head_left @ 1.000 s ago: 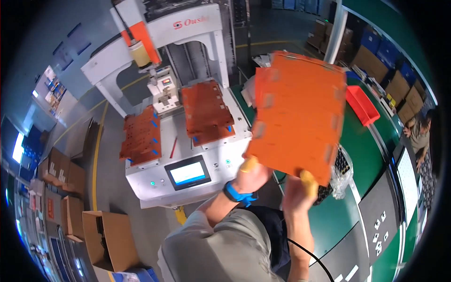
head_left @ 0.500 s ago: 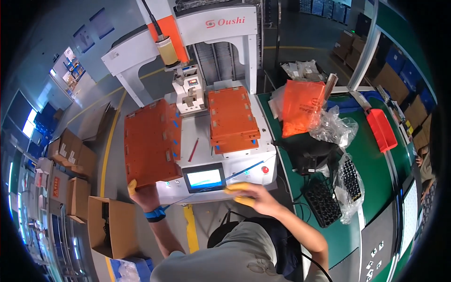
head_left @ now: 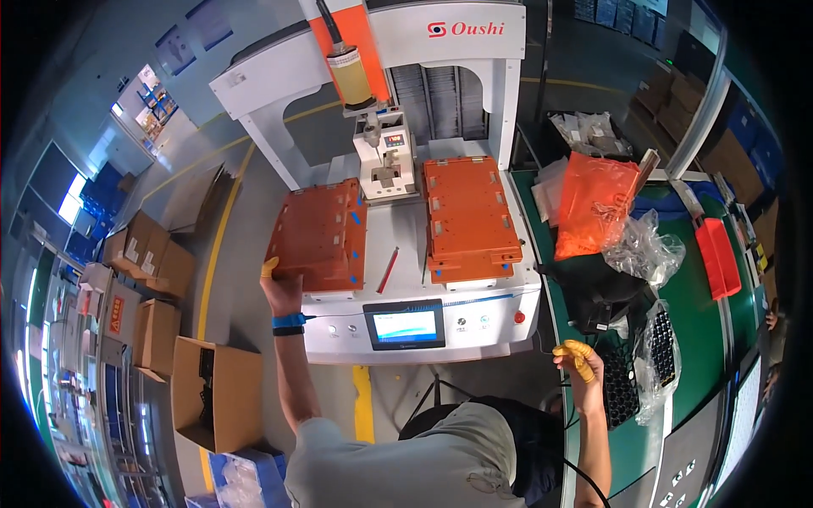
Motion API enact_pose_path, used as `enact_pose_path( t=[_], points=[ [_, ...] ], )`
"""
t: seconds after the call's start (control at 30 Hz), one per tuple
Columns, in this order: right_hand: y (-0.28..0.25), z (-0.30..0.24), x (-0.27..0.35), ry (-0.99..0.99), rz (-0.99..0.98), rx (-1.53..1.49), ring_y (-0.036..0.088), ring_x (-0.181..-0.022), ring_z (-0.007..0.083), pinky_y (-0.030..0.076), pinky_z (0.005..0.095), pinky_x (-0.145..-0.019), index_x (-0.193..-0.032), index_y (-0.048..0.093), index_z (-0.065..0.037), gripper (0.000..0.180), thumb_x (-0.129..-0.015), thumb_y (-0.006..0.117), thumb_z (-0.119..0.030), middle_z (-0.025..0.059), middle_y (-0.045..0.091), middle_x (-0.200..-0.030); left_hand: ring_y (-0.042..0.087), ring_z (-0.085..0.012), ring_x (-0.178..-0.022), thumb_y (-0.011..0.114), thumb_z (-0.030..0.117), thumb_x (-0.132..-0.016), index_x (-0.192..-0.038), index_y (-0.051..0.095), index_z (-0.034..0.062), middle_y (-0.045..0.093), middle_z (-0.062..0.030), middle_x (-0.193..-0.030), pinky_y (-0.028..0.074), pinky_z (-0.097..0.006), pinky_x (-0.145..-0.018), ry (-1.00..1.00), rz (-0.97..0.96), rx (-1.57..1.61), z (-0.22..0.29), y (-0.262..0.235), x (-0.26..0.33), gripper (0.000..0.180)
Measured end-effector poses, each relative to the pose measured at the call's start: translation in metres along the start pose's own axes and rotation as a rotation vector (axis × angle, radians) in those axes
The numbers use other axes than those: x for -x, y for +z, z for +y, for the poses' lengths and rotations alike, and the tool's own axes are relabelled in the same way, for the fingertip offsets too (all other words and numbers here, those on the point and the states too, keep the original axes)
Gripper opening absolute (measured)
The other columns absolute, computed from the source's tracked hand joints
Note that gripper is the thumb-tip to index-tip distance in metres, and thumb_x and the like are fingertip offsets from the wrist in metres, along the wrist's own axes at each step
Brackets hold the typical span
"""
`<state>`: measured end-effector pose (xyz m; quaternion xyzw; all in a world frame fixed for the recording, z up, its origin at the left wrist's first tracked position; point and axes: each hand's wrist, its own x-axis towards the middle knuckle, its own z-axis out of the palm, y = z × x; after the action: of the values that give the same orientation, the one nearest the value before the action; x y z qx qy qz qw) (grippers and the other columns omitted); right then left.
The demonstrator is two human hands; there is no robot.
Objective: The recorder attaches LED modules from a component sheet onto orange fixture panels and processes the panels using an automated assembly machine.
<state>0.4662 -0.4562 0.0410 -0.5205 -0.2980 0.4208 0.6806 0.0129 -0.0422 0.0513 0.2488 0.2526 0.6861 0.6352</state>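
Observation:
My left hand [head_left: 282, 292], with a yellow finger cot and a blue wrist strap, is closed on the near left corner of a flat orange fixture plate [head_left: 318, 233]. That plate lies on the left side of the white machine's bed. My right hand [head_left: 586, 372] is away from the machine, above the near edge of the green bench. Yellow cots cover its fingers, which are curled toward the thumb; whatever they may hold is too small to make out. A second orange fixture [head_left: 470, 212] rests on the right of the bed, and a red pen-like stick [head_left: 388, 269] lies between the two.
A screwdriving head [head_left: 351, 76] hangs over a small white feeder [head_left: 385, 157]. The machine's front carries a screen [head_left: 405, 325] and a red button [head_left: 519, 317]. The green bench [head_left: 542, 199] holds black keyboards [head_left: 622, 381], an orange bag [head_left: 593, 207] and a red bin [head_left: 718, 258].
The left orange plate has come down from a raised tilt onto the bed, my left hand still on its corner. My right hand has moved right, from before the screen to the bench edge.

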Motion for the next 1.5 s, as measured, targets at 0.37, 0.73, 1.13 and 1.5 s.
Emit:
enact_pose_path(
  t=[0.37,0.73,1.13,1.5],
  points=[
    [-0.010,0.025,0.029,0.007,0.098,-0.087,0.069,-0.093,0.0216,0.051,0.0329,-0.086,-0.123,0.065,0.002,0.038,-0.099,0.061,-0.028,0.0141,0.071,-0.109,0.054,-0.0292,-0.122,0.063,0.029,-0.090,-0.128,0.059,0.0115,0.063,-0.0071,-0.132,0.051,-0.044,-0.095,-0.101,0.095,-0.059,0.009,-0.015,-0.062,0.042],
    [-0.006,0.030,0.053,-0.002,0.098,-0.113,0.067,-0.093,0.0223,0.050,0.0341,-0.087,-0.122,0.065,0.001,0.035,-0.099,0.058,-0.024,0.0140,0.071,-0.109,0.051,-0.0340,-0.130,0.055,0.030,-0.099,-0.135,0.056,0.0138,0.057,-0.0086,-0.142,0.044,-0.051,-0.108,-0.242,0.100,-0.076,-0.010,-0.025,-0.046,0.039],
    [-0.031,0.038,0.098,-0.054,0.210,-0.183,0.067,-0.090,0.0212,0.051,0.0328,-0.085,-0.119,0.065,0.002,0.032,-0.099,0.059,-0.021,0.0132,0.070,-0.105,0.060,-0.0316,-0.118,0.078,0.019,-0.075,-0.132,0.057,0.0054,0.061,-0.0140,-0.135,0.047,-0.042,-0.105,0.527,-0.145,-1.233,-0.040,-0.047,-0.075,0.062],
    [-0.039,0.052,0.105,-0.058,0.192,-0.234,0.065,-0.092,0.0197,0.048,0.0329,-0.088,-0.120,0.065,0.001,0.040,-0.098,0.061,-0.032,0.0110,0.069,-0.106,0.047,-0.0402,-0.132,0.066,0.038,-0.086,-0.142,0.046,0.0138,0.049,-0.0152,-0.146,0.027,-0.064,-0.111,-0.741,0.082,-0.608,0.013,0.025,-0.087,0.065]
  ],
)
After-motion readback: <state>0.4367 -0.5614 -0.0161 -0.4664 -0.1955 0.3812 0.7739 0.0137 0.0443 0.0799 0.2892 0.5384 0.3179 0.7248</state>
